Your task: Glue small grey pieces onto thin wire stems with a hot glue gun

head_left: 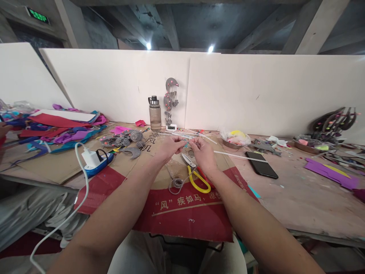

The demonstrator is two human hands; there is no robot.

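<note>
My left hand point(171, 149) and my right hand point(203, 152) meet above the cardboard, fingertips pinched close together. What they hold is too small and too covered by the fingers to name. Just below them lie yellow-handled scissors point(197, 185), their blades pointing up and left. A second, red handle shows beside them, partly behind my right wrist. To the left of the scissors, a small coil of grey cord point(177, 183) rests on the cardboard sheet point(189, 217), which is red along its front.
Left stand a charger on a blue power strip point(98, 163), grey felt pieces point(118, 140) and coloured fabric point(59, 129). A bottle point(155, 114) and small clock point(171, 128) are behind; a felt hanging point(171, 97) is on the white panel. Right are a phone point(261, 164) and a bowl point(235, 140).
</note>
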